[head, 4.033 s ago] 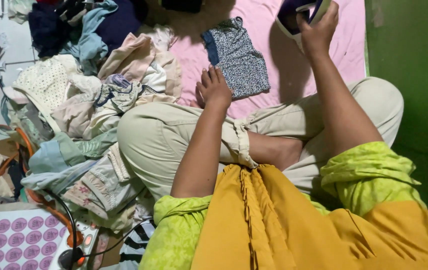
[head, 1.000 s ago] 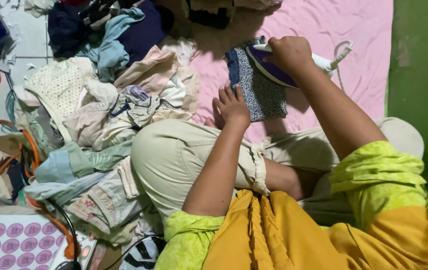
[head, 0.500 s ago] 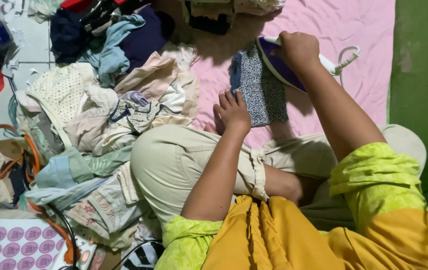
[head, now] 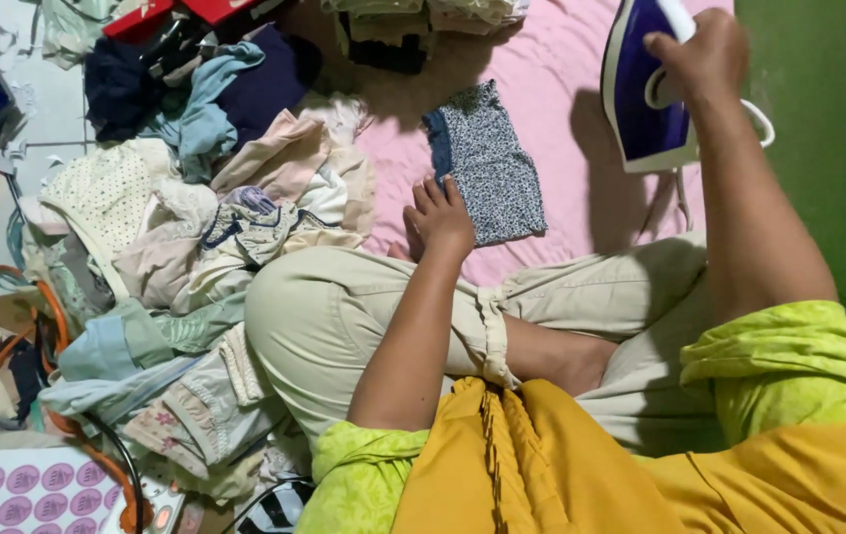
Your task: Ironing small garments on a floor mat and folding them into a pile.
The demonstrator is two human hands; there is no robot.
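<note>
Right hand (head: pixel 705 54) grips a raised purple iron (head: pixel 645 94); its soleplate may scorch the open left hand (head: pixel 440 220) resting beside the folded patterned cloth (head: pixel 487 163).

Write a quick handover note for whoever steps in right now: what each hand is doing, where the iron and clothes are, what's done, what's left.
Right hand: gripping the purple-and-white clothes iron, lifted off the pink sheet, soleplate tilted up.
Left hand: resting on the sheet at the near edge of the small folded patterned garment, holding nothing.
Done: that garment lies flat and folded; a stack of folded clothes sits at the sheet's far end.
Left: a big pile of unfolded clothes on the person's left looks unpressed.
</note>
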